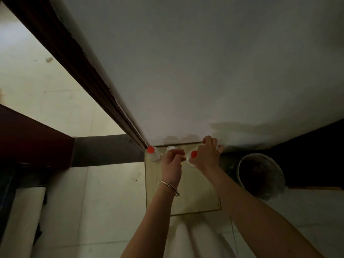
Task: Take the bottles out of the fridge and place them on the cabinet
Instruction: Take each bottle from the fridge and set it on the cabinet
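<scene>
The beige cabinet top [195,192] lies below me against the white wall. A clear bottle with a red cap [151,150] stands at its back left corner. Just right of it a second clear bottle with a pale top [170,148] stands partly behind my left hand [173,159]. That hand wears a bracelet, and its curled fingers reach toward a third bottle with a red cap [193,154]. My right hand [207,155] grips this third bottle from the right, at the back of the cabinet top. Whether my left hand holds anything is hidden.
A dark round bucket [260,175] stands right of the cabinet. A dark wooden door frame [74,58] runs diagonally at the left. White rolled sheets [24,220] lie on the tiled floor at the lower left, and more [195,239] in front of the cabinet.
</scene>
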`<state>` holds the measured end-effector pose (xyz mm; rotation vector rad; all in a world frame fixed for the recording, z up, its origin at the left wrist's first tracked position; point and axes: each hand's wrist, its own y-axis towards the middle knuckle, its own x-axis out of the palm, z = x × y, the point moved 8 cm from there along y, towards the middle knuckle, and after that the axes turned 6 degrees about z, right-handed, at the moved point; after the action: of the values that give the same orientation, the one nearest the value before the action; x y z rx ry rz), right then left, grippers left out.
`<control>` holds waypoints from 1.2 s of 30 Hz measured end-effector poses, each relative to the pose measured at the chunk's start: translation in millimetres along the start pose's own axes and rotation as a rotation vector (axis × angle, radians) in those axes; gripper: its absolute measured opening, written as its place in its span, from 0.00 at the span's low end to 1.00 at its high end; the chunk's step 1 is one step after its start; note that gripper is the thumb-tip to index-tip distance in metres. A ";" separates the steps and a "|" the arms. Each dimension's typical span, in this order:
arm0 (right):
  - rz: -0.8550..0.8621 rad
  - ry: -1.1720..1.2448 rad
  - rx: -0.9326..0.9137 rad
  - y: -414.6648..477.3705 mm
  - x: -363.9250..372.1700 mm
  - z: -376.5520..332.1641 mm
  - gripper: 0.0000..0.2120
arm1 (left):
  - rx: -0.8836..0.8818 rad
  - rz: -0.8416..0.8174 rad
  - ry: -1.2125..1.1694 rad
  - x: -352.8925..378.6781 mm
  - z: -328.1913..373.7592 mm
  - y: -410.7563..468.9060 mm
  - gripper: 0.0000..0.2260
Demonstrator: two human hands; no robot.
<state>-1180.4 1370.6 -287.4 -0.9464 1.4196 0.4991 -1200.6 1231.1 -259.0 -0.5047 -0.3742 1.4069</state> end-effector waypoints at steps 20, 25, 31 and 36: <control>-0.087 -0.133 -0.042 54.3 66.0 23.4 0.21 | -0.058 0.073 0.050 16.6 -23.4 32.5 0.11; -0.077 -0.094 -0.031 56.4 69.0 29.3 0.19 | -0.039 0.081 0.053 15.5 -20.1 31.4 0.11; -0.030 -0.050 -0.026 55.3 64.3 27.8 0.15 | -0.017 0.063 0.070 19.2 -16.2 29.8 0.11; -0.043 -0.047 -0.015 51.6 53.5 28.9 0.14 | -0.022 0.058 0.078 21.1 -17.0 26.6 0.11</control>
<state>-1196.4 1409.8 -355.0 -0.9695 1.3526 0.4976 -1211.0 1252.3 -288.7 -0.5909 -0.3151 1.4357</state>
